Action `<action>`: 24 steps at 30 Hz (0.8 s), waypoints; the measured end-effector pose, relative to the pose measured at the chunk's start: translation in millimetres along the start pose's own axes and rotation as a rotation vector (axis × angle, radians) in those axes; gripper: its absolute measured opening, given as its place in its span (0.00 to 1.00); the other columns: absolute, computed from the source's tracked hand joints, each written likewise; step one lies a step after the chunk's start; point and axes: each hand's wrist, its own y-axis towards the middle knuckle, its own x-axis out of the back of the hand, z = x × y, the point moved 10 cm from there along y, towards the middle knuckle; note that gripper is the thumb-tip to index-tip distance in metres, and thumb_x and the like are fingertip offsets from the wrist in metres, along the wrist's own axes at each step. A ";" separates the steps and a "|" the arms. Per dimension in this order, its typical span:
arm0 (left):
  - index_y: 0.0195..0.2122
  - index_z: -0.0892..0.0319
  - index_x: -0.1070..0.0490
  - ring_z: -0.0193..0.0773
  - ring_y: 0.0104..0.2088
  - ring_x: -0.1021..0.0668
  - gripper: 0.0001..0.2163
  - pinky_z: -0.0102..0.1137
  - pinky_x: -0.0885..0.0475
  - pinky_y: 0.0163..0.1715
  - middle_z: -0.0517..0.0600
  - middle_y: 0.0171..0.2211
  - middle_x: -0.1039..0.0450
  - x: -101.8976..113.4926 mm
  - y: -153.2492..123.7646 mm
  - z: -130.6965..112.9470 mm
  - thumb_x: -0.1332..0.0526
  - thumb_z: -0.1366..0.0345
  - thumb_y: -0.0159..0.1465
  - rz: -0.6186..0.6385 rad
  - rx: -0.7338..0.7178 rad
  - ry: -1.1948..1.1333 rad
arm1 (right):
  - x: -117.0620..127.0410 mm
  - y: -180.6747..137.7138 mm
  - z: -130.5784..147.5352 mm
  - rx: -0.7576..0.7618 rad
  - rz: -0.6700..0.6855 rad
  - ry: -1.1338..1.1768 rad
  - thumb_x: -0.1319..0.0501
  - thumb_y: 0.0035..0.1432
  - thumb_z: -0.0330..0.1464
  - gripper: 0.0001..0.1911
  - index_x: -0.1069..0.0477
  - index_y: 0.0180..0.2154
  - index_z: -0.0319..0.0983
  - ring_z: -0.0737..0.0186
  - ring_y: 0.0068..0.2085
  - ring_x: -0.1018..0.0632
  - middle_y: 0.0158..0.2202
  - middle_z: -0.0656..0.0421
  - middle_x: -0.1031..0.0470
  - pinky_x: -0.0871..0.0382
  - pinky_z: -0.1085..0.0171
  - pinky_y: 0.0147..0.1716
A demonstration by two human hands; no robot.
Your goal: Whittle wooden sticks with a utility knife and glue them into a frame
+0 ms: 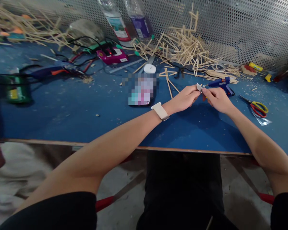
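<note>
Just above the blue table, my left hand (186,97) and my right hand (218,99) meet with their fingertips together. Between them is a small flat whitish piece (199,87), pinched by both; its kind cannot be made out. A bit of something orange-red shows under the right fingers, too small to name. Right behind my right hand lies a blue glue gun (221,83), its nozzle pointing left. Scissors (259,109) with yellow and red handles rest to the right, on a scrap of clear plastic (262,120).
Thin wooden sticks (184,44) are heaped along the perforated metal back wall. A blurred phone (142,91) and a white case (149,68) lie left of my hands. Farther left are a pink power strip (112,56), cables and another glue gun (48,71). Two bottles (118,27) stand behind.
</note>
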 end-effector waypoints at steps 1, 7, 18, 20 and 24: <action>0.39 0.54 0.32 0.35 0.25 0.40 0.14 0.33 0.42 0.27 0.41 0.27 0.43 -0.2 0.3 -1.9 0.45 0.72 0.85 0.016 -0.038 0.051 | -1.6 0.1 -0.7 -0.002 0.011 0.022 0.47 0.73 0.83 0.52 0.22 0.33 0.43 0.60 0.26 0.29 0.22 0.61 0.30 0.39 0.58 0.29; 0.41 0.55 0.29 0.35 0.25 0.35 0.15 0.32 0.38 0.29 0.43 0.27 0.36 2.1 2.6 -4.0 0.41 0.59 0.90 0.049 -0.153 0.166 | -9.9 0.4 -8.9 -0.086 0.064 0.222 0.41 0.68 0.85 0.50 0.25 0.31 0.45 0.65 0.21 0.35 0.19 0.65 0.37 0.43 0.60 0.22; 0.37 0.55 0.29 0.30 0.20 0.43 0.21 0.29 0.45 0.23 0.36 0.22 0.46 4.6 2.3 4.2 0.37 0.54 0.90 -0.028 -0.052 0.024 | -6.6 1.9 -11.5 -0.116 -0.084 0.195 0.38 0.67 0.84 0.49 0.27 0.30 0.44 0.65 0.24 0.32 0.25 0.59 0.27 0.40 0.62 0.22; 0.37 0.55 0.29 0.30 0.20 0.44 0.25 0.30 0.46 0.23 0.36 0.22 0.46 2.2 0.2 1.7 0.37 0.46 0.90 -0.033 -0.067 0.025 | -4.2 1.5 -13.8 -0.130 -0.111 0.206 0.41 0.70 0.83 0.49 0.28 0.29 0.45 0.64 0.23 0.33 0.23 0.61 0.31 0.40 0.61 0.23; 0.41 0.54 0.29 0.31 0.21 0.45 0.22 0.29 0.46 0.23 0.36 0.25 0.48 -8.4 -3.8 -4.3 0.38 0.45 0.90 0.010 -0.064 -0.093 | 6.4 1.0 -11.4 -0.085 -0.198 0.155 0.43 0.72 0.82 0.49 0.26 0.30 0.44 0.63 0.25 0.31 0.23 0.60 0.32 0.40 0.60 0.25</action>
